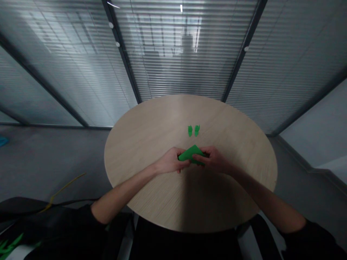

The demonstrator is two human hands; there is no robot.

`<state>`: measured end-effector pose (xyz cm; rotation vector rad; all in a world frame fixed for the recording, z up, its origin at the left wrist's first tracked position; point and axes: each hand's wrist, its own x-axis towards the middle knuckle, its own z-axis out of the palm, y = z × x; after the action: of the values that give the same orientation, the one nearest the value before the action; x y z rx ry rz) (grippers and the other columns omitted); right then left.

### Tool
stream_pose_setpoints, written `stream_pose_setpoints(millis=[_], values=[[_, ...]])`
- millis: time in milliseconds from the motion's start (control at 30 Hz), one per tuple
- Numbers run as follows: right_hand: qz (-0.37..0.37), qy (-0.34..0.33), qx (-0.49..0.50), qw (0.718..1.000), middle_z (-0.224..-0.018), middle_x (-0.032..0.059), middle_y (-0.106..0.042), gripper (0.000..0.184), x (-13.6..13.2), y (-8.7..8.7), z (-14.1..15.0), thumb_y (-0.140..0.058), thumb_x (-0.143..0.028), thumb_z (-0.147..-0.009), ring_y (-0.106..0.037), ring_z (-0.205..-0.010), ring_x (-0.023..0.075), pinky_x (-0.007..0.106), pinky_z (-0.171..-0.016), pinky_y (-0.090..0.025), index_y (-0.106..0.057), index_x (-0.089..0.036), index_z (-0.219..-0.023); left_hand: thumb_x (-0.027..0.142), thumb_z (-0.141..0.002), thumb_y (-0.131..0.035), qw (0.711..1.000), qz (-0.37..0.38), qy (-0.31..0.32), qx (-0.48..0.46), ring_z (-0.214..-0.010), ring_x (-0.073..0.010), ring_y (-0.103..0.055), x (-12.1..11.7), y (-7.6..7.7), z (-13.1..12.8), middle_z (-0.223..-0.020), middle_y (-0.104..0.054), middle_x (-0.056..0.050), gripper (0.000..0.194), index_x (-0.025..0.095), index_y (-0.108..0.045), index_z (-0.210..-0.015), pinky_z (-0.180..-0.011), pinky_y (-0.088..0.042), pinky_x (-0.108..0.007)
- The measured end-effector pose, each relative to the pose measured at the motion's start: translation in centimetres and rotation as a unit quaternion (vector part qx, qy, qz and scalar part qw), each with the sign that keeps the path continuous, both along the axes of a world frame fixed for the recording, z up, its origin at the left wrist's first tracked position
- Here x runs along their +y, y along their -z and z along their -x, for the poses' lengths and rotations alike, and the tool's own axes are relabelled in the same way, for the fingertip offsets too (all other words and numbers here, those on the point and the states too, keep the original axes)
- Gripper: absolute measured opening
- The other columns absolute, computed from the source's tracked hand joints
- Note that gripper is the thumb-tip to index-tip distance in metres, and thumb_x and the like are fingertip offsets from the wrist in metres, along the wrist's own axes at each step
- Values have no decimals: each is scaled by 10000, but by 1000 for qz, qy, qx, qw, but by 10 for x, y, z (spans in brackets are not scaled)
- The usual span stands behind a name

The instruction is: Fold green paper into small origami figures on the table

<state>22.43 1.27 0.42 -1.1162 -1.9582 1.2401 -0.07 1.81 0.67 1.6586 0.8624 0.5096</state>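
Observation:
Both hands hold a folded piece of green paper (190,153) just above the table, its upper corner pointing away from me. My left hand (171,160) pinches the left end, with the thumb on the near edge. My right hand (215,159) grips the right end, a finger lying across its face. Some fingertips are hidden behind the paper. Beyond it, two small green pieces lie side by side on the tabletop, a left piece (190,131) and a right piece (196,131). They look like small folded or cut shapes, too small to make out closely.
The round wooden table (141,133) reaches from my lap toward a glass wall with blinds (179,72). A yellow cord (66,186) is at the left near a dark chair. Green leaf-like strips (11,245) show at the lower left corner, and a blue object (3,141) lies on the floor.

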Motion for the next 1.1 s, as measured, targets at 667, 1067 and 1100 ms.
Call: stream_pose_setpoints(millis=[667,1067,1100], values=[[-2,82,-46,996,-556,29,-646,408,9,-21,-24,-631,-533,-853,-574,-484,129,242,-480,-401,-648,-169,-670,146,-810,-624,989,56,-134,-39,-437,-77,-570,22,4,18,-527,-590,24,89,134,-644,-724,-446,-504,-173],[-9,62,-41,997,-573,15,-632,390,5,-19,-15,-623,-523,-867,-552,-500,121,242,-494,-391,-660,-166,-715,358,-884,-688,994,49,-58,-78,-536,-93,-607,10,1,5,-706,-653,-14,243,118,-656,-901,-467,-540,-195],[-8,57,-39,998,-572,9,-623,389,4,-19,-14,-625,-524,-867,-545,-498,118,240,-491,-384,-658,-167,-717,361,-886,-688,994,46,-54,-79,-527,-90,-602,10,2,4,-693,-649,-10,245,119,-651,-877,-463,-532,-190]])
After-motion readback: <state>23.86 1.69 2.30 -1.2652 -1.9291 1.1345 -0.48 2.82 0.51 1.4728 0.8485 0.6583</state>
